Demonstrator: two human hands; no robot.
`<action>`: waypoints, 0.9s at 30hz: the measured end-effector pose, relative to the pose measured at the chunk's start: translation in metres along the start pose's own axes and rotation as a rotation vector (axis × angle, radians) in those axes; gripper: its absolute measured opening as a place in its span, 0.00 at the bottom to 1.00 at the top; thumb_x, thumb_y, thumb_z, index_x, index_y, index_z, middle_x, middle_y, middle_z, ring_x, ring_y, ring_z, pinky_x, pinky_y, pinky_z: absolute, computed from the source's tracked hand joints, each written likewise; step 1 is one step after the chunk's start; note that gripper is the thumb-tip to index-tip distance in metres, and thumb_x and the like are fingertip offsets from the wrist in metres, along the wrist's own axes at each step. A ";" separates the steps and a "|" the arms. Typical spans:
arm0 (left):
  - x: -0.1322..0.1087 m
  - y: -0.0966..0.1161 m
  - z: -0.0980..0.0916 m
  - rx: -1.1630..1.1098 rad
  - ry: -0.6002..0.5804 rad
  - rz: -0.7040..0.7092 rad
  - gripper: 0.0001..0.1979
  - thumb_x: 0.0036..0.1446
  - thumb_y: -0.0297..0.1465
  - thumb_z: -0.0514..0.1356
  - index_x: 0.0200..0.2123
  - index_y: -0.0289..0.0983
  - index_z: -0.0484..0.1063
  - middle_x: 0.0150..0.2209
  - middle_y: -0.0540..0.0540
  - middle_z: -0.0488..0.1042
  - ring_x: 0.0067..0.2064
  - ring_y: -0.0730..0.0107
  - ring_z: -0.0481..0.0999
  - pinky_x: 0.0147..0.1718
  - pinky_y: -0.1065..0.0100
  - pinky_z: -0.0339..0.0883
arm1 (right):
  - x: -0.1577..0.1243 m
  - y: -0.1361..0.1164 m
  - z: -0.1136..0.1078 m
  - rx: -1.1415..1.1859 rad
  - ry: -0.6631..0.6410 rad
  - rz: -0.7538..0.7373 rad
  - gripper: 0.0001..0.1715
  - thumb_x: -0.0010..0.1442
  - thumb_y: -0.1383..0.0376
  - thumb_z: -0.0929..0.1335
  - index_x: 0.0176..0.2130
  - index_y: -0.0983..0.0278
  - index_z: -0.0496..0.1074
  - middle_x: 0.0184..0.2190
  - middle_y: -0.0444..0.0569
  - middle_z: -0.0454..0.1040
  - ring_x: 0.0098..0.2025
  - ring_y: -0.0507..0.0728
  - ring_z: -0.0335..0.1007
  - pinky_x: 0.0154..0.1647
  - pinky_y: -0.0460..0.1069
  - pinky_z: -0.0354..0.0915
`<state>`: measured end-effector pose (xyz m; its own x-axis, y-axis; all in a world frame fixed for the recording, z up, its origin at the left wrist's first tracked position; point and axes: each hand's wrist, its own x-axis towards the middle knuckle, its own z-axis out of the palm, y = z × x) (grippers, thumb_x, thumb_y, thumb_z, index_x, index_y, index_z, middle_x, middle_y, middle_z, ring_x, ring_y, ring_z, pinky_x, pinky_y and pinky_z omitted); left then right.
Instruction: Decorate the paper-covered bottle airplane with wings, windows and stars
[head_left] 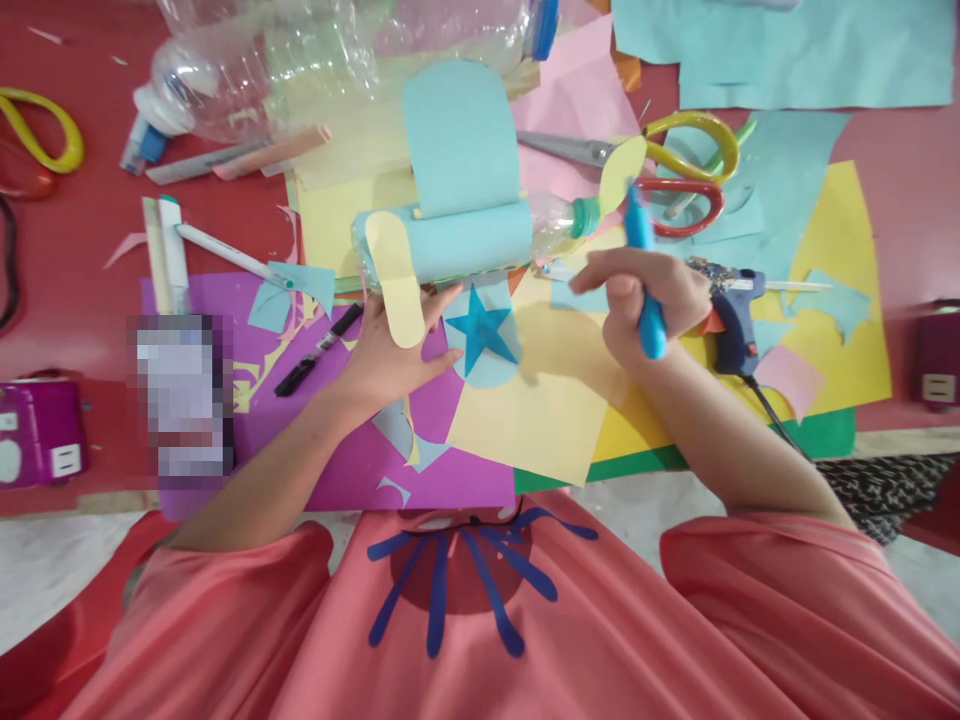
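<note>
My right hand (656,300) is closed around a bright blue marker (651,325), held raised above the papers. My left hand (397,350) lies with fingers apart beside a light blue paper circle (502,368) that carries a darker blue star (484,330). Just above both hands a plastic bottle with a green cap (586,216) lies on its side, wrapped in light blue paper (472,240). A rounded blue paper flap (461,140) stands up from the wrap. One pale yellow strip (395,280) hangs over the bottle's left end, partly covering my left fingers.
Scissors (694,125) with yellow and red handles lie behind the bottle. A glue gun (735,320) rests at the right, its cord running toward the table edge. Clear bottles (247,80) lie at the back. A black marker (319,350) and phone (187,400) are at the left.
</note>
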<state>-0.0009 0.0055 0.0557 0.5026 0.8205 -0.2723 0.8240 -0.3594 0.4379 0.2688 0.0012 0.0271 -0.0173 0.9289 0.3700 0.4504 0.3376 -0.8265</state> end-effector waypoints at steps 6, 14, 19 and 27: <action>-0.001 -0.003 0.005 -0.003 0.061 0.034 0.30 0.65 0.36 0.56 0.68 0.37 0.61 0.46 0.41 0.75 0.54 0.51 0.73 0.63 0.47 0.55 | 0.024 -0.003 -0.008 -0.317 -0.039 -0.210 0.11 0.63 0.56 0.70 0.44 0.55 0.68 0.54 0.57 0.76 0.61 0.67 0.68 0.68 0.68 0.56; -0.003 -0.002 0.005 -0.113 0.195 0.030 0.26 0.66 0.39 0.53 0.65 0.38 0.65 0.36 0.46 0.72 0.42 0.59 0.74 0.55 0.56 0.65 | 0.028 0.027 -0.003 -0.326 -0.104 -0.042 0.11 0.59 0.64 0.71 0.38 0.55 0.63 0.46 0.54 0.78 0.55 0.66 0.68 0.71 0.73 0.42; -0.008 -0.001 0.000 -0.066 0.355 0.045 0.22 0.69 0.43 0.50 0.60 0.43 0.69 0.38 0.45 0.74 0.42 0.59 0.74 0.53 0.55 0.66 | 0.027 0.019 -0.005 -0.249 -0.072 -0.050 0.11 0.62 0.61 0.71 0.35 0.53 0.63 0.44 0.47 0.79 0.54 0.64 0.69 0.71 0.70 0.49; -0.016 0.005 0.014 -0.263 0.290 0.237 0.21 0.70 0.41 0.49 0.60 0.41 0.68 0.40 0.44 0.75 0.43 0.63 0.75 0.49 0.59 0.72 | 0.006 -0.019 0.013 -0.184 0.024 -0.056 0.17 0.64 0.55 0.70 0.34 0.55 0.58 0.38 0.47 0.80 0.45 0.61 0.74 0.56 0.64 0.67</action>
<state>-0.0010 -0.0154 0.0506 0.5444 0.8333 0.0966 0.5821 -0.4581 0.6718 0.2486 0.0028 0.0392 -0.0263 0.9047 0.4252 0.6048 0.3531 -0.7139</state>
